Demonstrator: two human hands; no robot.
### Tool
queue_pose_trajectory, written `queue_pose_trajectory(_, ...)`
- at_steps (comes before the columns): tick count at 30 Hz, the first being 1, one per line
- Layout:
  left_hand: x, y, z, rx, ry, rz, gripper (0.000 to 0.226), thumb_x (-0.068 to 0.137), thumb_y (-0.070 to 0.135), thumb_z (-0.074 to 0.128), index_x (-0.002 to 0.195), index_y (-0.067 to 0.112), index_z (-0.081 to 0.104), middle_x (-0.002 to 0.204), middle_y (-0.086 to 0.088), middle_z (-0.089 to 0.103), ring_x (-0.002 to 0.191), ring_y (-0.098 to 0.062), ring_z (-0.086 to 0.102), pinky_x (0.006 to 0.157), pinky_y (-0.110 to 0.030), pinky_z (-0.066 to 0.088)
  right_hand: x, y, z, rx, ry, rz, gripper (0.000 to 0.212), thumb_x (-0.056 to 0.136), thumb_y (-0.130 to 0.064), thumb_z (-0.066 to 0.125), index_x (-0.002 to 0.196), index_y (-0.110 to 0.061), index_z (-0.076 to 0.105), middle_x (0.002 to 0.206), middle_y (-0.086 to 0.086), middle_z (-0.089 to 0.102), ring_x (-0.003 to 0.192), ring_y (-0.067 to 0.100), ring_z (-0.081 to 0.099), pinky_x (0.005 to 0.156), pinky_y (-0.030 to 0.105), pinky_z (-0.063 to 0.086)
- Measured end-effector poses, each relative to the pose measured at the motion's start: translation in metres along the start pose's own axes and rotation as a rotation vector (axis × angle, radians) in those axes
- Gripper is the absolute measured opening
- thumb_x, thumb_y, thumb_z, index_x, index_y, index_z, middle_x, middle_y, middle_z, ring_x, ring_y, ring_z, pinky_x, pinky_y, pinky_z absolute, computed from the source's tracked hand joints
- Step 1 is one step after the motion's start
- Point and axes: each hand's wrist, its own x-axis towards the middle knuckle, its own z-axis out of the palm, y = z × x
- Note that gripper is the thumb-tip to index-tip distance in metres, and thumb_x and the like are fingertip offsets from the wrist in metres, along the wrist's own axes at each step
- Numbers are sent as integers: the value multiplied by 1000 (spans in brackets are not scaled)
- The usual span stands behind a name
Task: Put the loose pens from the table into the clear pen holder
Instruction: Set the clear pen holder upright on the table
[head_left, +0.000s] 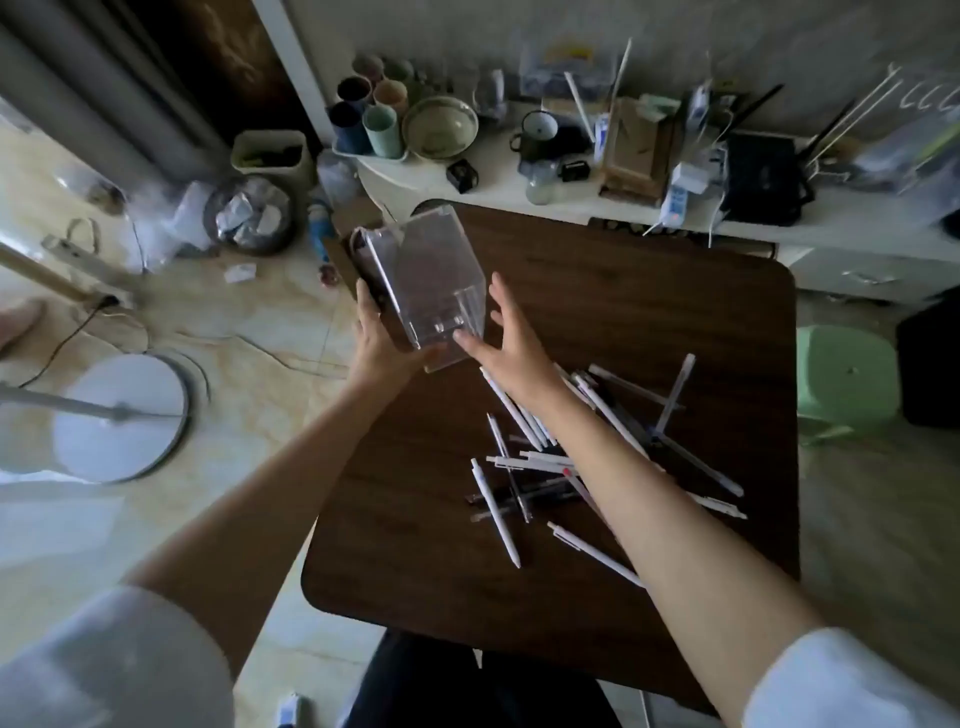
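The clear pen holder (426, 270) is a see-through square box, tilted over the far left part of the dark wooden table (649, 312). My left hand (376, 338) grips its near left side from below. My right hand (511, 338) is at its near right corner with fingers spread, thumb touching the base. The holder looks empty. A pile of several loose pens (524, 467), mostly white with some dark ones, lies on the table under and around my right forearm.
A cluttered white counter (571, 182) with cups, bowls and boxes runs behind the table. A green stool (847, 374) stands right of the table. On the floor at left are a bin (249, 213), cables and a round white lamp base (122, 415).
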Motion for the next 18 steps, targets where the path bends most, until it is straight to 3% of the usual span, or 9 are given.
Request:
queue_pose_trajectory(1,5,-7,2,-50,-20,40,133,45,62,80,144,24,0,146,-16,33,130,-33,43,102,-55,41,2,-4,3,40,11,-26,80,87,-25,62,147,-19,9,155,0,22,138,4,25,113,18,24)
queue_pose_trajectory(3,10,-12,8,-121,-85,36,128,46,54,82,143,14,9,136,-12,46,120,-30,53,91,-51,51,1,-11,8,76,36,-71,72,87,-16,61,145,-14,17,141,-12,36,116,-25,33,92,-7,24)
queue_pose_trajectory(5,6,-7,11,-156,-113,22,112,56,34,82,142,11,15,125,-7,54,109,-24,61,81,-31,55,-1,-4,15,67,80,-98,67,87,-9,60,143,-11,23,127,-21,38,101,-39,31,82,-12,24)
queue_pose_trajectory(7,4,-7,15,-151,-88,36,96,66,16,78,142,12,19,119,-4,59,99,-17,62,75,-18,52,-5,-2,20,37,136,-83,69,87,-9,61,144,-15,23,134,-16,39,105,-38,29,85,-11,25)
queue_pose_trajectory(9,5,-7,15,-156,-139,32,92,68,14,78,141,17,22,116,-2,63,96,-14,63,78,-25,53,-11,0,22,7,193,-60,70,87,-15,61,145,-21,22,140,-13,36,114,-31,28,93,-7,24)
queue_pose_trajectory(12,5,1,13,-147,-225,23,83,70,12,75,138,22,28,101,6,64,82,1,65,62,-10,53,-24,-3,23,27,258,-19,68,88,-21,60,145,-26,23,151,-8,29,135,-5,26,112,21,28)
queue_pose_trajectory(14,2,7,12,-125,-259,45,75,74,13,71,137,23,31,97,9,61,71,11,62,53,-3,47,-34,-6,22,61,296,-41,69,87,-21,61,144,-27,24,154,-6,25,141,6,23,115,34,30)
queue_pose_trajectory(16,-3,12,10,-102,-270,41,71,78,11,67,139,21,32,97,6,59,74,2,63,51,-4,45,-39,-12,18,63,339,-102,70,86,-18,62,144,-26,25,154,-6,24,141,6,21,113,20,26)
queue_pose_trajectory(18,-2,10,11,-51,-257,78,77,78,6,66,142,22,27,102,7,58,91,-14,63,62,-9,47,-36,-22,10,79,357,-169,71,85,-17,63,144,-27,24,155,-6,21,142,3,18,111,11,20)
